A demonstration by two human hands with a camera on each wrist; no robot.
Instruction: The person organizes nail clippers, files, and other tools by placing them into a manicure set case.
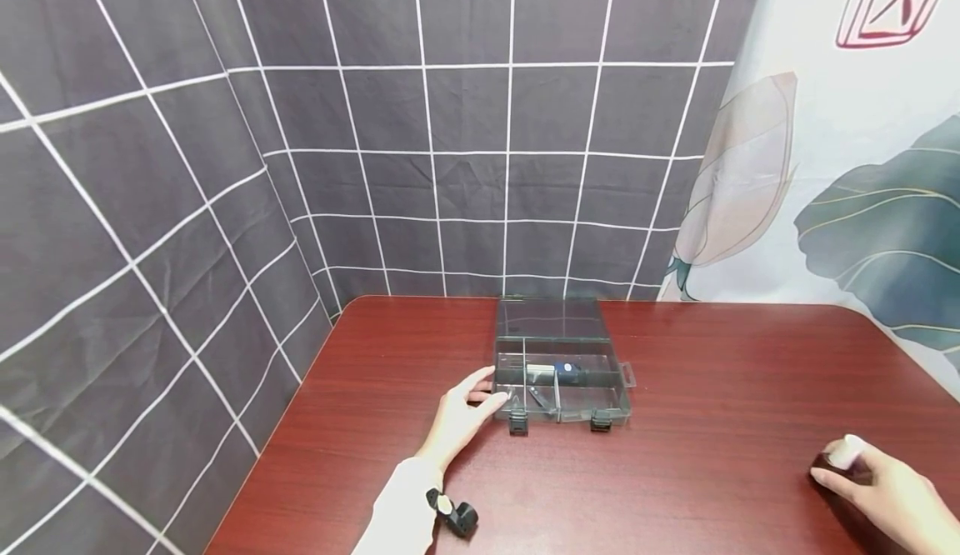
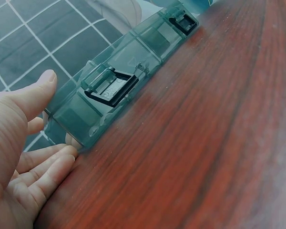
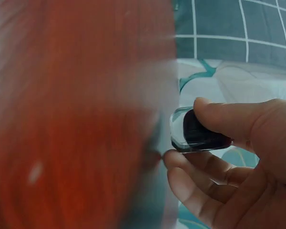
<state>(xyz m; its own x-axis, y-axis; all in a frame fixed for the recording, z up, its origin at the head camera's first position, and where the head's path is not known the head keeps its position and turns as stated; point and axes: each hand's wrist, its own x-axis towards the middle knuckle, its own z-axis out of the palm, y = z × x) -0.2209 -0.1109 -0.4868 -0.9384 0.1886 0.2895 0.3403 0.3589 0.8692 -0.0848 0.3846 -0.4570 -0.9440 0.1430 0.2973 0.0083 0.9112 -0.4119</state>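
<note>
We are resting our relaxed left grip (image 1: 463,418) against the clear compartmented plastic box's (image 1: 558,369) left end; our right grip (image 1: 885,497) is pinching a small dark clear-cased object (image 3: 200,131), well right.

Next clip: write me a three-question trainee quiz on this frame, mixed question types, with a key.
1. True or false: the left hand touches the clear box.
2. What does the right hand pinch? A) a small dark clear-cased piece B) a screwdriver C) a latch
3. How many black latches are on the box's front edge?

Key: 1 true; 2 A; 3 two.
</note>
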